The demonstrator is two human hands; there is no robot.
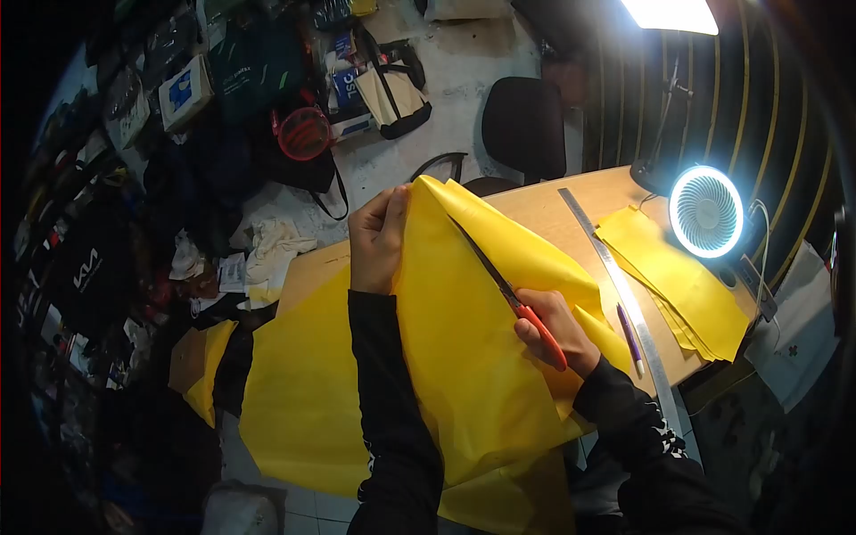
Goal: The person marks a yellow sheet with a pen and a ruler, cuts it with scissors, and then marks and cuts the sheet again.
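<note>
A large sheet of yellow fabric (pixel 473 357) drapes over the wooden table and hangs past its near edge. My left hand (pixel 379 236) pinches the sheet's upper edge and holds it raised. In my right hand (pixel 557 325) is a pair of scissors (pixel 541 334) with red handles and dark blades. The blades point up and to the left, against the yellow fabric, below the raised edge. My right fingers wrap round the handles; part of the grip is hidden.
Right of the fabric lie a long metal ruler (pixel 615 281), a purple pen (pixel 629 339) and stacked yellow pieces (pixel 687 285). A lit round fan (pixel 706 212) stands at the right on the table (pixel 535 192). Behind it are a dark chair (pixel 524 125) and bags (pixel 388 89) on the floor.
</note>
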